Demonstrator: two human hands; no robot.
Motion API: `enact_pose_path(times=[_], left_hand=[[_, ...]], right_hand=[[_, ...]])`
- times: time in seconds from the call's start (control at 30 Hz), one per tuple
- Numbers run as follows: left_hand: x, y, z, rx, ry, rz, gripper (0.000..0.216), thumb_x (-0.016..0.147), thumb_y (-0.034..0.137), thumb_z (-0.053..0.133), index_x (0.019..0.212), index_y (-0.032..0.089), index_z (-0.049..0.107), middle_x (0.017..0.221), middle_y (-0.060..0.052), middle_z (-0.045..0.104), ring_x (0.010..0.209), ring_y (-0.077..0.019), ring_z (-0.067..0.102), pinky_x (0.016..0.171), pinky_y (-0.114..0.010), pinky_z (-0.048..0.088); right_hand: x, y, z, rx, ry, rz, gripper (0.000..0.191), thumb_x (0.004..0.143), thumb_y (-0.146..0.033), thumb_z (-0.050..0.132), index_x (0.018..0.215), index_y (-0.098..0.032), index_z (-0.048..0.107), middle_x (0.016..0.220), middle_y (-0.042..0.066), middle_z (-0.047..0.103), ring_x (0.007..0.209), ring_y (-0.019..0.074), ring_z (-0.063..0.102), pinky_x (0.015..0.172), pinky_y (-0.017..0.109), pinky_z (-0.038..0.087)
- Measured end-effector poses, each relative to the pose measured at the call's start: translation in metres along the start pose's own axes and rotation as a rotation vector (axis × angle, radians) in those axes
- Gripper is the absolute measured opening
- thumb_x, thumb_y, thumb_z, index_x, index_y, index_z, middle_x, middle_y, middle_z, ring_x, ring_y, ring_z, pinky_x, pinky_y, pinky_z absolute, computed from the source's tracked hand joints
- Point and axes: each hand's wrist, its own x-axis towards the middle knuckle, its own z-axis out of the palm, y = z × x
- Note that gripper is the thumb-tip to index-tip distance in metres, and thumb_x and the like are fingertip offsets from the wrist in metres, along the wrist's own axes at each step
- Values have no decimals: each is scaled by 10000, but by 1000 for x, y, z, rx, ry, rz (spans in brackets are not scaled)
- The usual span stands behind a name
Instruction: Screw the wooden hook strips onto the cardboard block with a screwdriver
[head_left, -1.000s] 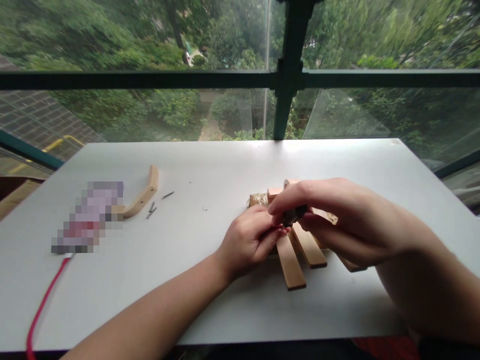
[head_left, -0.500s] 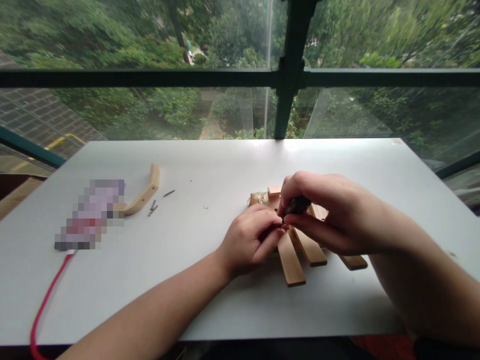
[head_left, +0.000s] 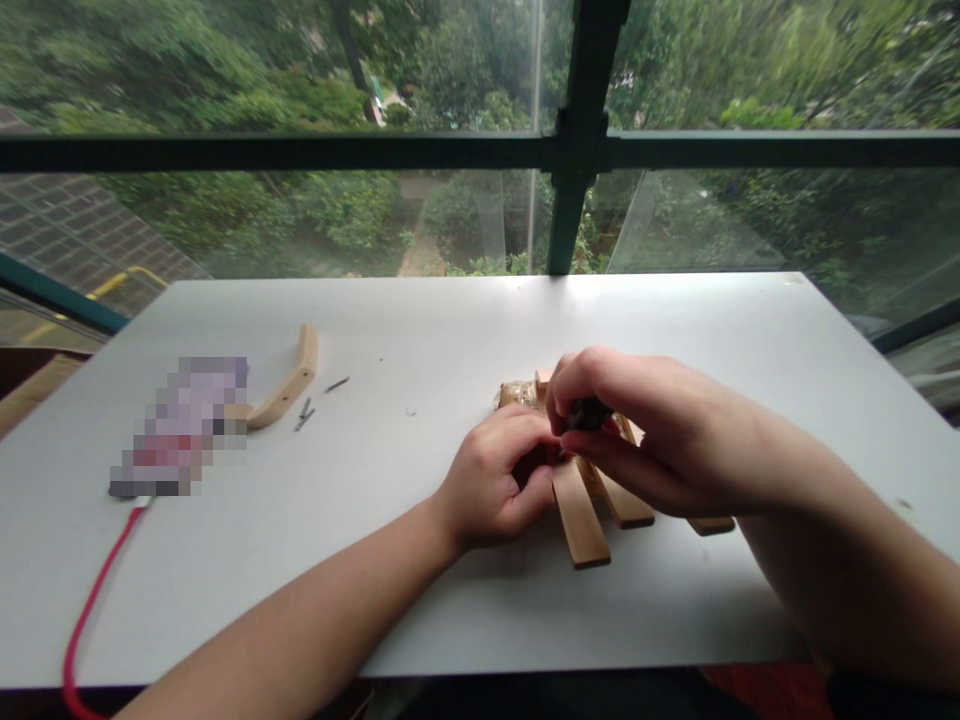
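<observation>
Several flat wooden slats point(head_left: 581, 515) fan out on the white table point(head_left: 420, 330) under both hands. My left hand point(head_left: 495, 480) is curled closed against the left edge of the slats, pinching at something I cannot make out. Just above it, my right hand point(head_left: 645, 440) is closed on a small dark object point(head_left: 586, 413), thumb and fingers pressed round it over the slats. A crumpled brownish bit point(head_left: 517, 394) lies at the slats' far end.
A curved wooden piece point(head_left: 289, 390) lies at the left, with a few small dark screws point(head_left: 304, 413) beside it. A blurred-out flat item point(head_left: 184, 425) with a red cord point(head_left: 97, 590) sits near the left edge. A glass railing stands beyond the table's far edge.
My right hand has shifted slightly left and up with the dark object, and my left hand has closed in tighter beneath it. The slats have stayed in place.
</observation>
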Motion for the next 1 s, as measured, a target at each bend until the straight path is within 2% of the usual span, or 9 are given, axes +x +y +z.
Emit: enact_pose_path(times=[0.23, 0.43, 0.53, 0.67, 0.77, 0.9, 1.0], left_hand=[[0, 2, 1, -15, -10, -24, 169, 810, 181, 587, 974, 180, 628, 919, -58, 663, 852, -196, 589, 820, -366, 520], [2, 1, 3, 27, 45, -46, 67, 863, 243, 619, 892, 183, 624, 829, -42, 633, 777, -176, 582, 739, -321, 517], [3, 0, 5, 33, 99, -20, 103, 897, 285, 633, 867, 186, 630, 795, -32, 645, 753, -164, 587, 708, -297, 511], [4, 2, 4, 7, 88, -7, 137, 942, 295, 584, 895, 194, 664, 849, -47, 693, 796, -173, 628, 740, -308, 529], [4, 4, 2, 23, 47, -47, 170, 951, 302, 569, 917, 184, 686, 892, -74, 711, 847, -198, 650, 774, -335, 543], [5, 6, 2, 50, 61, -32, 147, 949, 269, 574, 916, 187, 692, 880, -58, 705, 820, -186, 638, 766, -324, 540], [5, 6, 3, 46, 88, 2, 140, 948, 252, 579, 863, 188, 669, 799, -31, 689, 761, -164, 619, 750, -305, 526]], right_hand=[[-2, 3, 0, -14, 8, 11, 119, 952, -189, 520, 1069, -174, 502, 911, 30, 612, 749, 122, 529, 654, 268, 388], [-1, 0, 0, -35, -16, 31, 73, 956, -213, 513, 1020, -181, 499, 856, 17, 595, 713, 117, 501, 644, 264, 377], [0, 0, 1, -45, -15, 32, 77, 951, -215, 518, 1016, -180, 497, 843, 15, 586, 707, 118, 488, 639, 262, 374], [0, 1, 0, -38, -6, 39, 90, 933, -201, 542, 1014, -186, 505, 854, 11, 592, 710, 117, 499, 629, 254, 387], [-1, 0, -4, 16, 6, 23, 194, 918, -221, 574, 1101, -188, 521, 933, 26, 635, 750, 130, 556, 649, 262, 427], [-1, -1, -10, 155, -37, -54, 463, 840, -72, 528, 1287, -186, 488, 1105, 60, 669, 907, 159, 624, 771, 291, 477], [-1, 1, -10, 129, -82, -21, 336, 846, -79, 526, 1161, -195, 542, 981, 25, 677, 818, 147, 610, 719, 282, 455]])
